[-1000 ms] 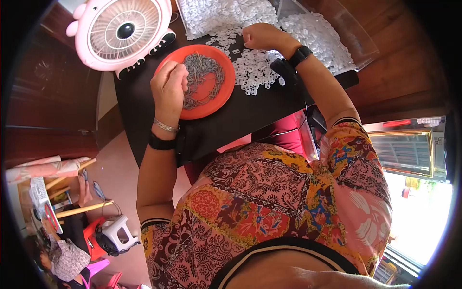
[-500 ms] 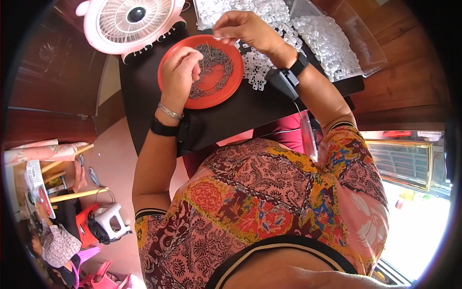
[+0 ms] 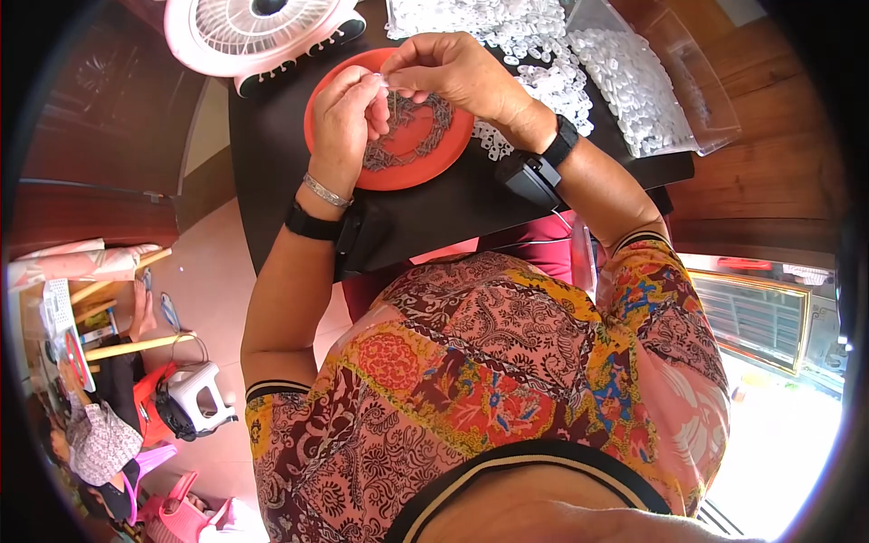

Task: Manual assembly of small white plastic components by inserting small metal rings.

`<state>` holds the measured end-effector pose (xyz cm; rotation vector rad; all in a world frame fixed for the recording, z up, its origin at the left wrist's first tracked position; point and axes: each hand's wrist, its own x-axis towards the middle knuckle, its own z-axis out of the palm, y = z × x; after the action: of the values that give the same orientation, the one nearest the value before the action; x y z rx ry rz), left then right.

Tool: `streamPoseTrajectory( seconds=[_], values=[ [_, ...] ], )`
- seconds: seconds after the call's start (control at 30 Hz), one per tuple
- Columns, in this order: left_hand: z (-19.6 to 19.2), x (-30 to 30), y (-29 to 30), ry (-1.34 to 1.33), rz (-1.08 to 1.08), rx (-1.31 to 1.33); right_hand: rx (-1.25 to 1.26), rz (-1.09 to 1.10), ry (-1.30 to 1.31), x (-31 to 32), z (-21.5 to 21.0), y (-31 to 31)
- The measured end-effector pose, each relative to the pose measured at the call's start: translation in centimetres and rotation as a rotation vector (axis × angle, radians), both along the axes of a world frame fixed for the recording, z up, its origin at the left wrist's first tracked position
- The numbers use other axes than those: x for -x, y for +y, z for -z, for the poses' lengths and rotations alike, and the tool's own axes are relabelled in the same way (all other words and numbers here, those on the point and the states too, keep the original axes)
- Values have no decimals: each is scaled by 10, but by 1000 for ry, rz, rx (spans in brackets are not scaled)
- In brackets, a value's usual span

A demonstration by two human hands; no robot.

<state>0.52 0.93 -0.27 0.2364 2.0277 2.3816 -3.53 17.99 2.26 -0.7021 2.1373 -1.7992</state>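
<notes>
Over the near side of a red round plate (image 3: 455, 152), my two hands meet at the fingertips. My right hand (image 3: 462, 80) pinches a small whitish plastic piece (image 3: 383, 81) between thumb and forefinger. My left hand (image 3: 348, 118) is closed, its thumb and forefinger against that same piece. Whatever else the left fingers hold is too small to make out. Thin grey nails (image 3: 398, 159) lie in a loose ring on the plate, partly hidden by both hands.
Small white plastic pieces (image 3: 554, 89) are heaped on the dark table (image 3: 425, 217) beyond my right hand. A clear bin (image 3: 715, 118) at the far right holds more. Left of the plate stands a pink fan (image 3: 262, 63). A white stool (image 3: 201, 398) is on the floor at left.
My right hand has come left and slightly down with the plastic piece, and now meets my left hand's fingertips. The whole view has shifted a little.
</notes>
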Motion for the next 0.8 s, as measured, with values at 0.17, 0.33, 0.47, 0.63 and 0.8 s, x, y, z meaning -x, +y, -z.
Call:
streamPoseTrajectory(
  seconds=[0.17, 0.33, 0.47, 0.63, 0.8],
  values=[
    [2, 2, 1, 57, 23, 47, -50, -8, 76, 1, -1, 1],
    [2, 2, 0, 103, 48, 92, -68, -41, 200, 3, -1, 6],
    [4, 4, -6, 155, 3, 113, -634, 12, 548, 1, 1, 15],
    [2, 4, -4, 154, -16, 106, -1037, -92, 783, -2, 15, 15],
    [3, 5, -3, 148, -29, 108, -1191, -125, 887, 0, 17, 4]
  ],
)
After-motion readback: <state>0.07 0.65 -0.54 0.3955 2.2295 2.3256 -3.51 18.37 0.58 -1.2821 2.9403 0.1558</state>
